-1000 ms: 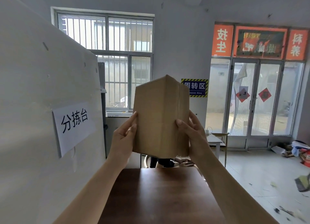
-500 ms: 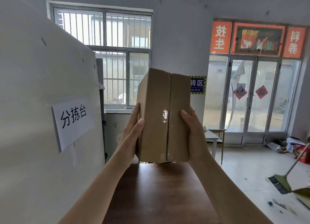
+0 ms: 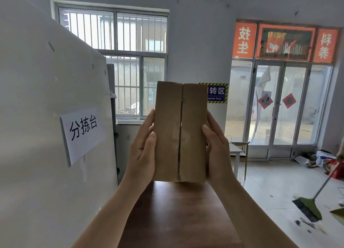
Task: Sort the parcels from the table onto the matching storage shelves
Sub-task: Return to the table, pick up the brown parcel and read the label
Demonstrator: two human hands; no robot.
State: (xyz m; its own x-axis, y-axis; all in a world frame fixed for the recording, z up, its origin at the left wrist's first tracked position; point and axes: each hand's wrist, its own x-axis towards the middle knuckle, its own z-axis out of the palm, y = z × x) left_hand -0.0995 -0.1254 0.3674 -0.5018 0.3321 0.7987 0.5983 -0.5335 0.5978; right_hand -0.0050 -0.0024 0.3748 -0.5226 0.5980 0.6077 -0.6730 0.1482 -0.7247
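A brown cardboard parcel stands upright in the air above the dark wooden table, its taped centre seam facing me. My left hand presses its left side and my right hand presses its right side, fingers wrapped round the edges. No label shows on the face turned toward me. No storage shelves are in view.
A white partition with a paper sign rises close on the left. Behind the parcel are a barred window and a small white desk. At right, a broom sweeps the tiled floor before glass doors.
The parcel has been turned in my hands, from one corner edge facing me to the flat taped face. The broom has swept further into view at the right.
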